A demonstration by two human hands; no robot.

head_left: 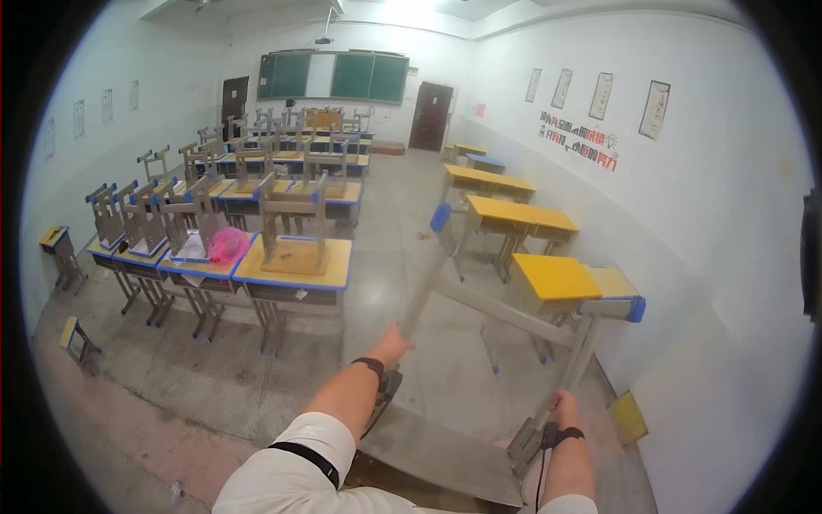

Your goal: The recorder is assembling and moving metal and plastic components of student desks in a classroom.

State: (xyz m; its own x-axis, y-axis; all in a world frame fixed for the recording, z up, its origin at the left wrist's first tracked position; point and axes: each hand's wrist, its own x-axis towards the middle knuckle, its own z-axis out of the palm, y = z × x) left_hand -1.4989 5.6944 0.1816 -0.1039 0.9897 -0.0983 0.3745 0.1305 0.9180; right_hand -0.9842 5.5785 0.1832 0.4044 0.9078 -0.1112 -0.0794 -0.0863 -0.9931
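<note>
At near centre, a grey metal furniture frame [505, 314] with 2 blue end caps [635, 309] is held out before the person, its broad metal panel [437, 454] nearest the body; whether it belongs to a desk or a seat, I cannot tell. The left hand [390, 344], slightly blurred, is curled round its left upright, while the right hand [565, 409] grips the right upright with bent fingers. Left of the frame, a yellow-topped school desk [338, 265] has a metal book compartment [274, 292] whose dark interior shows no clear contents; a white scrap [301, 294] is at its front. On that desk rests an upturned stool [295, 255]. On the next desk to the left, a pink plastic bag [229, 246] lies beside white papers [190, 248]; what the bag holds is hidden. Along the right wall stand yellow desks [556, 276], and a yellow board [629, 417] is near that wall's foot.
</note>
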